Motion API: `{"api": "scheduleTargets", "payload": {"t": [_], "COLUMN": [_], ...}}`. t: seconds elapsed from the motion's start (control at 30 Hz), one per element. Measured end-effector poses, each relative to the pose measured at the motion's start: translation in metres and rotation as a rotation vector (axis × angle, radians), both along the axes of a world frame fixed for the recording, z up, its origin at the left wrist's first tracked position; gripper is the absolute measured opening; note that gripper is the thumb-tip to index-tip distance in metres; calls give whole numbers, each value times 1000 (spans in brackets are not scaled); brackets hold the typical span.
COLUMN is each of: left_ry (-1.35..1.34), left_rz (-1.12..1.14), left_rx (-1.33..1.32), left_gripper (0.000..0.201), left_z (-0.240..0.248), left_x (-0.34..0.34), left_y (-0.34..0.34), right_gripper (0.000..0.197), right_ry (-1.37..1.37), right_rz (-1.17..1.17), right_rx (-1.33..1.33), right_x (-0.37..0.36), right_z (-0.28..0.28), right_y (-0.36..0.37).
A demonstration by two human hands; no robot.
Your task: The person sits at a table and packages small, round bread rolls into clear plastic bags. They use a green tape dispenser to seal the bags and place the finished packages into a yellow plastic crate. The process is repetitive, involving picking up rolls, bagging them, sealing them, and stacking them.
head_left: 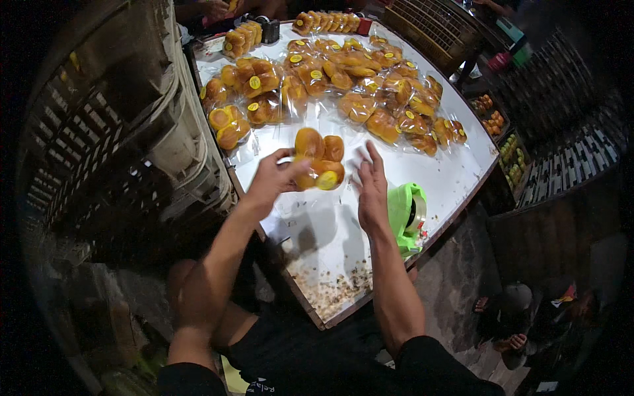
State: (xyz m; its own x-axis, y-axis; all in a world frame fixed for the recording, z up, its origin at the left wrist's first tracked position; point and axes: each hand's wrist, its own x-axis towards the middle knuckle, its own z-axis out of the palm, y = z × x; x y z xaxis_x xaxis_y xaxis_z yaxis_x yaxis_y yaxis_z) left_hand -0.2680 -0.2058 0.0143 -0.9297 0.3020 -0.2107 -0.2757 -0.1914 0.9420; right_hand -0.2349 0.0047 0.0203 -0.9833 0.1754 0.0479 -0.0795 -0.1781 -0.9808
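A clear bag of bread rolls (332,149), golden brown with a round yellow sticker, is held above the white table by my left hand (274,179). The fingers of that hand lie at the bag's left side and are partly blurred. On the bag's other side, my right hand (372,188) is open, its fingers apart and just clear of the bag. A bright green tape dispenser (398,214) with a round roll stands beside my right wrist. Farther back lie many bagged breads (356,105) with similar stickers, spread in a wide heap.
The white table (456,178) has crumbs and specks (333,284) near its front corner. Stacked plastic crates (175,132) stand close along the left. At the far edge are rows of bread (323,23) and a dark object (269,30). People (522,317) are at the lower right.
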Motion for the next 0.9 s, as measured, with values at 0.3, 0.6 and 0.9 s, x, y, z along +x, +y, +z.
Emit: {"api": "scheduleTargets", "payload": {"t": [0.3, 0.6, 0.9], "left_ry": [227, 1118, 594], "left_rz": [304, 362, 351], "left_rx": [-206, -642, -172], "left_gripper": [49, 37, 40], "left_z": [10, 60, 71], "left_x": [24, 71, 76], "left_y": [20, 27, 18], "right_gripper": [36, 3, 12], "right_ry": [57, 575, 377], "right_rz": [165, -320, -234], "right_rx": [76, 536, 75], "right_x": [50, 86, 62], "right_z": [15, 58, 51], "right_y": [-26, -28, -31]}}
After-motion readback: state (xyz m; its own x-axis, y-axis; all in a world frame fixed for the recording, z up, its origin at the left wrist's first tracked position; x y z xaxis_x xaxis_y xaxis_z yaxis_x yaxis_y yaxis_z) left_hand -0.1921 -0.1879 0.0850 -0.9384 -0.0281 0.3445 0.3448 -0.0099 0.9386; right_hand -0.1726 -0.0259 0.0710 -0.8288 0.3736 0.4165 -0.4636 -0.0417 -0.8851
